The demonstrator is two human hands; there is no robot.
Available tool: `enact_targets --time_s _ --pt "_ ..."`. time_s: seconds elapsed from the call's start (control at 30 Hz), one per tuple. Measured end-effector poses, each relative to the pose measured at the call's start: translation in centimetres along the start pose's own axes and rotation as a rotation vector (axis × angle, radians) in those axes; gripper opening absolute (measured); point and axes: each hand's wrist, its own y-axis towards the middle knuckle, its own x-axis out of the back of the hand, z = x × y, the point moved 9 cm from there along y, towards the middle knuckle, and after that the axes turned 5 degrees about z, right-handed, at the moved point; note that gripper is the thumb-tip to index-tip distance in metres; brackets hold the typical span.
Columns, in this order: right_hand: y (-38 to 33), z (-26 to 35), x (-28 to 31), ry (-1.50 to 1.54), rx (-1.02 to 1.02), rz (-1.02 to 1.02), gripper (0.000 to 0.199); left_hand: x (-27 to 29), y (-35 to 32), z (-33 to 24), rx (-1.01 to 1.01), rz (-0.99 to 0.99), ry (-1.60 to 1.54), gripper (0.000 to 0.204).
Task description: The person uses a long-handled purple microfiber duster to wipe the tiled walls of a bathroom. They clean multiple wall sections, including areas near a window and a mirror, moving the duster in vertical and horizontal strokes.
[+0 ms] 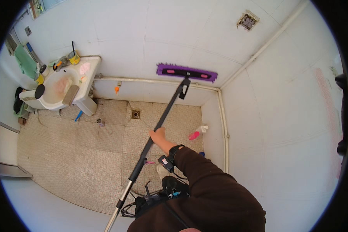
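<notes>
My right hand (159, 137) is closed around the dark grey pole of a flat mop (138, 167), above a shiny metal lower section. The pole slants from the bottom left up toward the far wall. At its top, the purple mop head (209, 75) lies sideways against the white wall, just above a horizontal pipe. Two pink patches show on its black plate. A dark watch (174, 150) circles my right wrist below a brown sleeve. My left hand does not show; the lower end of the pole runs out at the bottom edge.
At the left stands a white washbasin (50, 91) with cups and tools on its rim. Pipes (224, 127) run along the walls and down the corner. A floor drain (135, 114) and a pink-and-white bottle (198, 132) are on the tiled floor.
</notes>
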Motion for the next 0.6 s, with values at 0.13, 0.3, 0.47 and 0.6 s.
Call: enact_targets --time_s 0.13,0.3,0.47,0.6 --pt "1.3 -2.2 0.5 0.042 -0.03 0.058 0.092 -0.7 -2.8 -2.4 0.0 -0.059 0.03 0.027" --pt "-0.6 -2.1 1.7 0.159 -0.055 0.054 0.081 -2.5 -1.0 -1.8 -0.051 -0.034 0.078 0.027" --pt "-4.2 1.4 6.2 0.09 0.09 -0.114 0.065 -3.5 3.0 -0.2 -0.175 -0.128 0.027 0.028" --pt "-6.9 7.7 13.2 0.072 0.356 -0.395 0.06 0.8 -0.5 -5.6 -0.463 -1.023 0.525 0.028"
